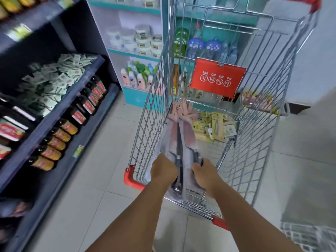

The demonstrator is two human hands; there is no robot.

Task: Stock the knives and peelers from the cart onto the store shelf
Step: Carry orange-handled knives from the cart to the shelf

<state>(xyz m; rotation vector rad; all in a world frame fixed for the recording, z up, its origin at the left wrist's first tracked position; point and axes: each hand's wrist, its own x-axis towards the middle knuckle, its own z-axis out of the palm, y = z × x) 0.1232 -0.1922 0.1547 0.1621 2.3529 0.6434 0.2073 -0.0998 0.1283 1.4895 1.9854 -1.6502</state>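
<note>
Reaching forward and down from the bottom of the view, a person's two bare forearms stretch side by side over the near end of a wire cart point(269, 110) standing on a pale tiled floor. The left hand point(163, 172) is curled round the handle end of a packaged knife, knuckles up, and the right hand point(204, 174) grips a second one just beside it; each hand is closed on its own pack. Together the knives point(179, 140) angle away from the person, their long blades in clear wrap with pinkish card tips pointing toward the far end of the basket, the two packs touching along their length and held above the basket's left side. Deeper in the basket, against the far wall, lies a loose heap of peelers point(216, 127) on yellow-green cards, with more pink-carded packs just left of it. A red sign point(217, 79) with four round symbols hangs upside down on the far wall of the basket. To the left runs a dark blue shelf point(54, 113) holding a row of dark bottles point(76, 120) with red labels and, above them, a pile of small pale packets point(58, 77). Beyond it stands a white and teal unit with tubs point(143, 40) and lotion bottles. The picture is blurred, so pack lettering cannot be read.
</note>
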